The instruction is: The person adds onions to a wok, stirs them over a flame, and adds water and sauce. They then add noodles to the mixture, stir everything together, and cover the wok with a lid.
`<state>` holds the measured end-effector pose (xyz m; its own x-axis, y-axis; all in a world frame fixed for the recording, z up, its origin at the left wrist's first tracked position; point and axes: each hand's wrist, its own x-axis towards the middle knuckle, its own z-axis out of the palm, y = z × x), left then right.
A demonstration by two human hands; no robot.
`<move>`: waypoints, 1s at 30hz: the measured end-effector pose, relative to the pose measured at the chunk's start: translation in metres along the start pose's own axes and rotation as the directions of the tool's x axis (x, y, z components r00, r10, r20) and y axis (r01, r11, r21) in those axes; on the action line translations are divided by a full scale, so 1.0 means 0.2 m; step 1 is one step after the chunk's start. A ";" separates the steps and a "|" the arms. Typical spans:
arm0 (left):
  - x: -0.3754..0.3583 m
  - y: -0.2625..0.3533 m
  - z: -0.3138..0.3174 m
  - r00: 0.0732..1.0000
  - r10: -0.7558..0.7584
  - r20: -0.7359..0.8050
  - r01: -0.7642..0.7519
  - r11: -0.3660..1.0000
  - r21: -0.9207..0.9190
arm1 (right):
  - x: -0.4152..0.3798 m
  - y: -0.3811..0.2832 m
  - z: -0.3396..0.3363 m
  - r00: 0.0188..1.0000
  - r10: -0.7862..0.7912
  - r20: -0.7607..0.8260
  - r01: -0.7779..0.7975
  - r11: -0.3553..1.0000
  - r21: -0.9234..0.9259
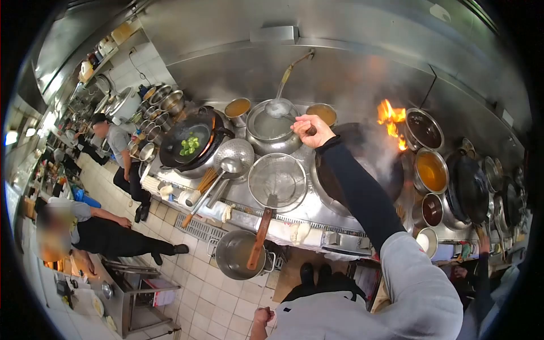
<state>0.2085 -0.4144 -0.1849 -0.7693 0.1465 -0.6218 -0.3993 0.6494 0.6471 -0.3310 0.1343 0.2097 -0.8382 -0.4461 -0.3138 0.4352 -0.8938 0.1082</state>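
Observation:
My right hand (313,129) is closed round the handle of a ladle. The bowl of the ladle (277,108) is over a steel pot (253,139), under the spout of a wall tap (285,79). Below my right forearm sits a large wok (328,181), partly hidden by the sleeve, with steam over it. Down by my side, my left hand (263,315) is curled shut, with nothing seen in it. A wire strainer with a wooden handle (262,238) lies in front of the steel pot, its handle reaching over a deep pot (229,263).
Flames (391,119) rise behind the large wok. Another wok (184,141) at left holds green vegetables (190,145). A perforated skimmer (241,152) and another ladle (231,165) lie beside it. Bowls of orange liquid (432,171) and dark sauce (432,209) stand right. Other people work at left.

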 end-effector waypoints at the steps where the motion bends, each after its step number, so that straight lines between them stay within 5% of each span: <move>1: 0.02 0.02 -0.03 0.997 -0.077 -0.020 0.074 0.992 -0.105 | 0.00 0.02 -0.02 0.999 -0.037 -0.001 0.037 0.999 -0.021; 3: 0.10 0.07 -0.09 0.863 -0.497 0.090 0.453 0.684 -0.572 | 0.00 0.05 -0.06 0.994 -0.112 0.004 0.112 0.992 -0.060; 4: 0.11 0.10 -0.14 0.850 -0.508 0.138 0.496 0.687 -0.530 | 0.00 0.06 -0.08 0.993 -0.116 0.013 0.116 0.990 -0.079; 19: 0.37 0.22 -0.25 0.856 -0.454 0.246 0.517 0.751 -0.412 | -0.11 0.17 -0.25 0.995 -0.067 0.068 0.062 0.995 0.073; 25: 0.58 0.21 -0.19 0.882 -0.382 0.276 0.470 0.743 -0.476 | -0.63 0.35 -0.38 0.978 -0.116 0.174 0.108 0.992 0.057; 30: 0.67 0.25 -0.07 0.874 -0.372 0.313 0.483 0.740 -0.468 | -1.20 0.52 -0.39 0.974 -0.222 0.033 0.223 0.975 -0.018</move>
<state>0.0782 -0.3722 -0.2301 -0.3671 0.1198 -0.9224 -0.9007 0.2019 0.3847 -0.0585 0.1516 0.2231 -0.9244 -0.2377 -0.2982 0.2434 -0.9697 0.0181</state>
